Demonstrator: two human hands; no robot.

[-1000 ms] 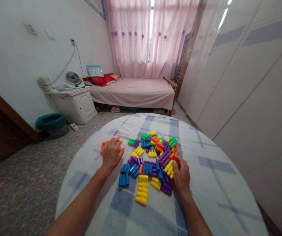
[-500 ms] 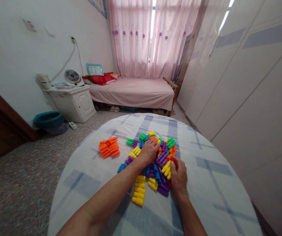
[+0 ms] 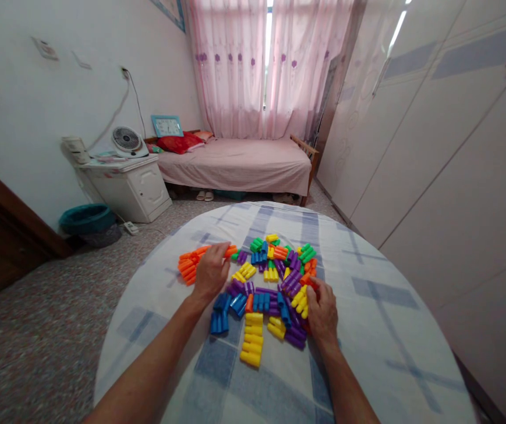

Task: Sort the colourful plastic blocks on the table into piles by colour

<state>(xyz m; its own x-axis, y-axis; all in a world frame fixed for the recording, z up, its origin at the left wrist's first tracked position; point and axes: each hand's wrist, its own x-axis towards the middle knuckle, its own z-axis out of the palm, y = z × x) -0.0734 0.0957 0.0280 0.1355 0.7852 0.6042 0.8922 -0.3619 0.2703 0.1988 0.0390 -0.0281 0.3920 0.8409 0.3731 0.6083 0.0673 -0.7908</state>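
Note:
My left hand [image 3: 212,271] is closed on an orange building block [image 3: 230,251], a plastic tube-shaped piece jutting past its fingertips. It hovers beside the group of orange blocks [image 3: 187,265] and partly covers it. At the right edge of the mixed pile, my right hand [image 3: 323,309] has its fingers curled against another orange block [image 3: 307,278]. A yellow block [image 3: 300,301] lies by its thumb. Purple blocks [image 3: 292,282], blue blocks [image 3: 260,302] and green blocks [image 3: 308,253] are spread between the hands. A yellow row [image 3: 252,341] lies at the near side.
The round table [image 3: 380,353] has a checked white-and-blue cloth. Beyond it stand a bed [image 3: 239,162], a white cabinet [image 3: 147,188] with a fan [image 3: 127,139], and a teal bin [image 3: 86,219]. Wardrobe doors [image 3: 447,141] line the right side.
My left hand has moved left from the middle of the pile to the orange group, carrying an orange block. My right hand has stayed nearly in place.

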